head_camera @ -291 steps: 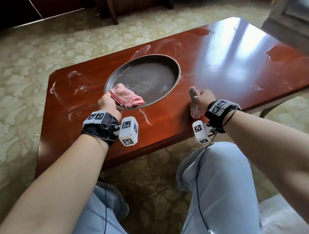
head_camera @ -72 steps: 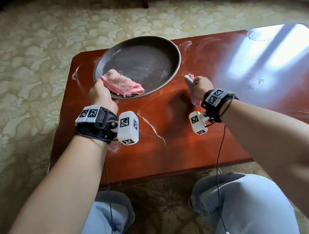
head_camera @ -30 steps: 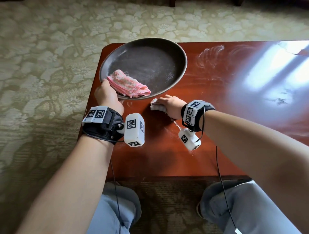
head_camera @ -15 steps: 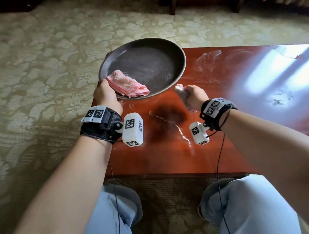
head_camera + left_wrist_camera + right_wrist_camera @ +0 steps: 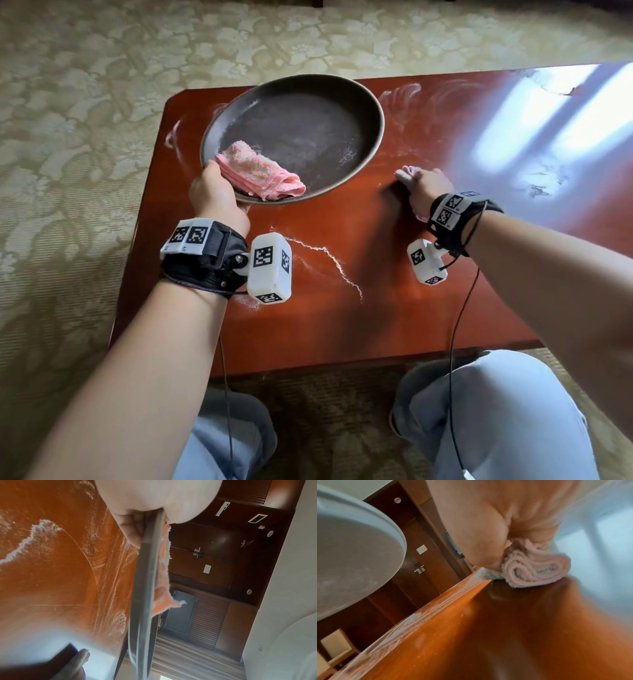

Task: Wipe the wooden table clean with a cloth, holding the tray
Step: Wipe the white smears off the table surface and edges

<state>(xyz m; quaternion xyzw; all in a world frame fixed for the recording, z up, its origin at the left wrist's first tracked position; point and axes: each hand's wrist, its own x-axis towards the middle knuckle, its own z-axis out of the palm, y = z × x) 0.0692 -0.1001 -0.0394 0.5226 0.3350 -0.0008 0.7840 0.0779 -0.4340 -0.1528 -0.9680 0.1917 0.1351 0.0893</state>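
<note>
A round dark tray is lifted above the left end of the red-brown wooden table. My left hand grips its near rim, thumb over a folded pink cloth that lies inside the tray. My right hand grips a rolled pale pink cloth and presses it on the table right of the tray; its tip shows past the knuckles. White powder streaks lie on the wood between my wrists.
More powder smears mark the table behind the tray and near the left edge. Bright window glare covers the right part of the table. Patterned carpet surrounds it. My knees are at the near edge.
In the last second my right hand swept the rolled cloth from under the tray's near rim out to the right and further up the table. The left hand kept hold of the raised tray.
</note>
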